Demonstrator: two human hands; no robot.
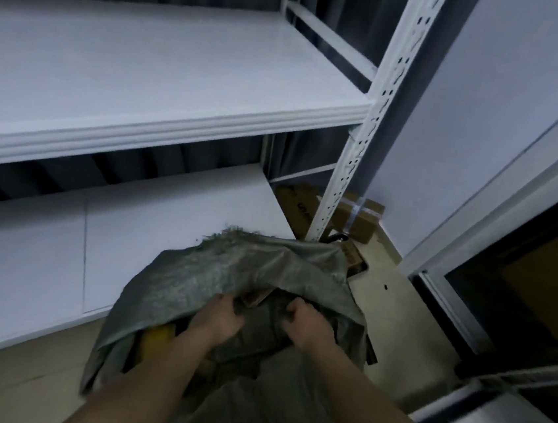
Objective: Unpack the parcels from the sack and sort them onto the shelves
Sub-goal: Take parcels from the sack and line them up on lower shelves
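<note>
Fingers [235,305] of the left hand [219,322] are curled around dark parcel wrapping inside the sack [230,268]; fingers of the right hand [306,328] are clenched on the same dark material just beside them. A brown parcel [256,298] is partly seen between the two hands, under the raised sack flap. A yellow parcel [157,338] is seen at the sack's left opening. The grey woven sack is set on the floor [29,374], against the front edge of the lower shelf [59,257]. The upper shelf [148,70] is located above. Cardboard boxes [356,219] are positioned behind the shelf upright [356,150], near the wall.
</note>
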